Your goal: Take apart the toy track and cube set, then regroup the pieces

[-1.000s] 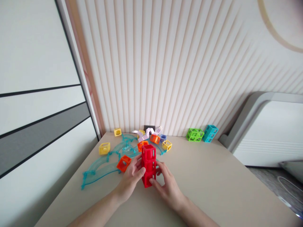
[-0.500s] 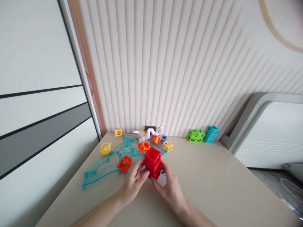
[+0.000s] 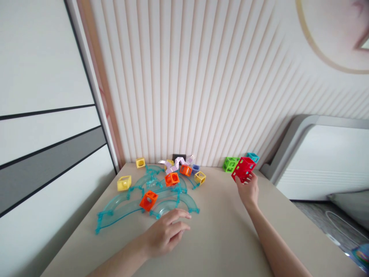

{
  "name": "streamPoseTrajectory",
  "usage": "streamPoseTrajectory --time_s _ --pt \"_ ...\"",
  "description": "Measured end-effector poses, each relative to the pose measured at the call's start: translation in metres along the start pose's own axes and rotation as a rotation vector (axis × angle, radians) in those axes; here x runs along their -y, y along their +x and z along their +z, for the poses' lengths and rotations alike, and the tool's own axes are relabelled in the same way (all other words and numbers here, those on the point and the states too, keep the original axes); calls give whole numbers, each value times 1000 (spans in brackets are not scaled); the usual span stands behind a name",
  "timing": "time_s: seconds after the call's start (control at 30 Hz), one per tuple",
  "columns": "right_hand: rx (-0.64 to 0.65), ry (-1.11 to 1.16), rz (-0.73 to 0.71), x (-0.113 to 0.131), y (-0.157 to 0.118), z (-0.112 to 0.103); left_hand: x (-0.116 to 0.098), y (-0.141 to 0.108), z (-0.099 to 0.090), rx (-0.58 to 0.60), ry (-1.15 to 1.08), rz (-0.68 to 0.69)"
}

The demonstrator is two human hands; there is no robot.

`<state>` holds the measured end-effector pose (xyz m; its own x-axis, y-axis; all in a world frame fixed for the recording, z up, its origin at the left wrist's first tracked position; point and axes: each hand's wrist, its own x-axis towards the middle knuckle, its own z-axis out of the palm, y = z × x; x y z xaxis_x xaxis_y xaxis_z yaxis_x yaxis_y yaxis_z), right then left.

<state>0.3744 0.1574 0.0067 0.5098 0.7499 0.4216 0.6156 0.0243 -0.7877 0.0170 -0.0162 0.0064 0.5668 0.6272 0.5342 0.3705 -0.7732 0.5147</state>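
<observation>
The red block stack (image 3: 243,169) is gripped in the right hand (image 3: 248,190), tilted, pinched at its lower end between thumb and fingers, and it is held just in front of the green block (image 3: 230,164), whose right part is partly covered. Whether the table (image 3: 219,231) is touched by the stack's base cannot be told. Just to the right of the green block, a teal block (image 3: 252,157) is glimpsed, its lower part masked by the red stack. Over to the left hand (image 3: 167,232): it is open, fingers loosely extended, placed well to the left of the green block and nearer the camera; contact with the table cannot be made out. Clear teal track pieces (image 3: 118,217) are spread left of the green block, and among them a front orange block (image 3: 145,202) is seen tipped at an angle. Nearer the green block, on that same left side, a yellow frame block (image 3: 200,177) is found, with a purple block (image 3: 195,169) just behind it and a lilac zigzag piece (image 3: 176,165) farther left.
</observation>
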Motion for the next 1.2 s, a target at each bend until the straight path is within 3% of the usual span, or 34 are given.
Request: streamPoseTrajectory --time_s 0.17,0.33,1.2 --pt "-45 -146 134 -50 36 -25 5 -2 2 15 13 3" --pt "-32 -215 159 -72 50 -25 9 -2 5 39 18 12" --pt "6 -349 252 -77 62 -22 7 3 4 109 -34 9"
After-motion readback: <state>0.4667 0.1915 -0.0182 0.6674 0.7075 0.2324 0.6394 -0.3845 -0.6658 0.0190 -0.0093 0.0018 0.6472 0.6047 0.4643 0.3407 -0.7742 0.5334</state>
